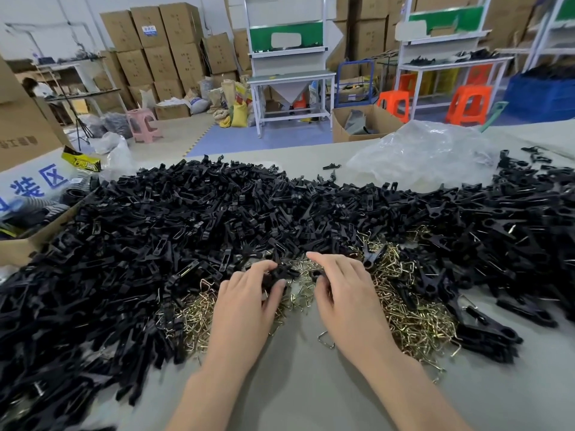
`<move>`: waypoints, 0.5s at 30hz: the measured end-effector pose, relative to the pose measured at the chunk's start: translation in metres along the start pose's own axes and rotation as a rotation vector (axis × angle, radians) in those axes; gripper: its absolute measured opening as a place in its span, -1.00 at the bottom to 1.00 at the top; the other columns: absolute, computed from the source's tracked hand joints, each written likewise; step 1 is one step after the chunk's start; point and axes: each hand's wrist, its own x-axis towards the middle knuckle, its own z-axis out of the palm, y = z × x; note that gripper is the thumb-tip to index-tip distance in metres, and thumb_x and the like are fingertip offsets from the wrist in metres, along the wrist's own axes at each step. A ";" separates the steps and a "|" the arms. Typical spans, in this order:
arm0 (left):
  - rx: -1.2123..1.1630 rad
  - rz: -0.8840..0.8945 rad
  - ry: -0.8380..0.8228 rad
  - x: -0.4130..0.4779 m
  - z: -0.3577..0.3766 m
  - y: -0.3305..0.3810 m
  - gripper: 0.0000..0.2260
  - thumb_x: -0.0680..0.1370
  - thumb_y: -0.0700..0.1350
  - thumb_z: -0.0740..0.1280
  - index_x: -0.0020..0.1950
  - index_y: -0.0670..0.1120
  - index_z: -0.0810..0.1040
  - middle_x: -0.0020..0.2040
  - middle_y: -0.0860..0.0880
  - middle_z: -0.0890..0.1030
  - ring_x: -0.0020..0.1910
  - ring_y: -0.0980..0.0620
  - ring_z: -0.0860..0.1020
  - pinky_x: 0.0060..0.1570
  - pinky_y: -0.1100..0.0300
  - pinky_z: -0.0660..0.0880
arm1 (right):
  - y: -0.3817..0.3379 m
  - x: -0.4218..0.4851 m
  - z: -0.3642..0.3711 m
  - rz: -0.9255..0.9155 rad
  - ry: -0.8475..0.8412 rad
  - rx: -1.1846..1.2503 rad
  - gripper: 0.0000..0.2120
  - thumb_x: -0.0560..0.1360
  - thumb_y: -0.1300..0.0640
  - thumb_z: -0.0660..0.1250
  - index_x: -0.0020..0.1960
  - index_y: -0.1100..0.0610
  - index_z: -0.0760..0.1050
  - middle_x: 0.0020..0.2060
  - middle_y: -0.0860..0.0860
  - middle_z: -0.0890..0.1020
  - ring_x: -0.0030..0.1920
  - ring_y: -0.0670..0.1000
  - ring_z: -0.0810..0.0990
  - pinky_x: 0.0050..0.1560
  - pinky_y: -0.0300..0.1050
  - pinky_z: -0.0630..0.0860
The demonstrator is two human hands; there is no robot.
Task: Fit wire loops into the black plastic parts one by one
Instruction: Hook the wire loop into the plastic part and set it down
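Observation:
A huge heap of black plastic parts (217, 213) covers the grey table (298, 384) from left to right. In front of it lies a pile of brass-coloured wire loops (410, 321). My left hand (245, 303) grips a black plastic part (278, 273) with curled fingers just above the loops. My right hand (345, 290) is beside it, fingers curled down onto the loop pile, thumb near a small black piece (315, 275). Whether it pinches a loop is hidden by the fingers. A single silver loop (325, 339) lies loose between my wrists.
A crumpled clear plastic bag (420, 154) lies at the table's far right. An open cardboard box (28, 231) stands at the left edge. Beyond the table are stacked cartons (161, 48), white workbenches (289, 79) and orange stools (466, 104).

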 end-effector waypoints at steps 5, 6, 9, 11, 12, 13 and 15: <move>-0.092 0.047 -0.034 -0.002 -0.004 0.004 -0.69 0.59 0.20 0.14 0.24 0.11 0.48 -0.11 0.26 0.43 -0.10 0.35 0.29 -0.05 0.20 0.34 | 0.002 -0.001 0.006 -0.094 -0.135 -0.005 -0.58 0.66 -0.02 0.16 0.51 0.00 0.37 0.28 -0.09 0.56 0.35 -0.04 0.45 0.44 0.00 0.36; -0.132 0.038 -0.074 -0.002 -0.005 0.004 -0.69 0.59 0.21 0.13 0.26 0.16 0.45 -0.07 0.28 0.45 -0.04 0.40 0.32 -0.03 0.22 0.33 | 0.002 0.000 0.007 -0.099 -0.150 0.012 -0.58 0.67 -0.01 0.19 0.51 0.00 0.38 0.29 -0.09 0.56 0.34 -0.06 0.45 0.43 -0.02 0.36; -0.212 -0.012 -0.157 -0.005 -0.004 0.003 -0.67 0.58 0.28 0.10 0.28 0.25 0.41 0.05 0.25 0.53 0.04 0.31 0.39 0.03 0.25 0.31 | 0.003 0.002 0.006 -0.066 -0.112 0.092 -0.66 0.64 0.04 0.30 0.41 -0.04 0.48 0.20 -0.15 0.60 0.24 -0.12 0.46 0.35 -0.06 0.39; -0.238 -0.045 -0.178 -0.005 -0.005 0.002 -0.65 0.56 0.31 0.10 0.26 0.24 0.43 0.06 0.24 0.56 0.08 0.21 0.46 0.03 0.24 0.33 | 0.003 0.003 0.004 -0.036 -0.100 0.142 -0.71 0.62 0.03 0.32 0.33 -0.08 0.53 0.14 -0.21 0.60 0.18 -0.18 0.44 0.29 -0.10 0.39; -0.254 -0.064 -0.180 -0.004 -0.006 0.002 -0.64 0.53 0.33 0.10 0.22 0.22 0.44 0.03 0.23 0.58 0.07 0.19 0.48 0.02 0.23 0.36 | 0.002 0.003 0.003 -0.024 -0.101 0.167 -0.73 0.62 0.02 0.32 0.31 -0.09 0.55 0.13 -0.24 0.60 0.16 -0.21 0.43 0.28 -0.12 0.39; -0.272 -0.081 -0.178 -0.003 -0.008 0.002 -0.63 0.51 0.35 0.11 0.17 0.21 0.46 -0.01 0.23 0.60 0.04 0.20 0.51 0.01 0.21 0.40 | 0.003 0.002 0.002 -0.017 -0.103 0.186 -0.74 0.61 -0.01 0.32 0.29 -0.09 0.56 0.12 -0.27 0.59 0.15 -0.24 0.42 0.27 -0.14 0.38; -0.296 -0.108 -0.170 -0.001 -0.010 0.001 -0.65 0.47 0.40 0.11 0.05 0.22 0.46 -0.09 0.24 0.62 -0.04 0.24 0.54 -0.02 0.18 0.48 | 0.003 0.002 0.000 -0.009 -0.104 0.201 -0.74 0.61 -0.06 0.31 0.27 -0.10 0.57 0.09 -0.33 0.56 0.16 -0.29 0.40 0.25 -0.15 0.39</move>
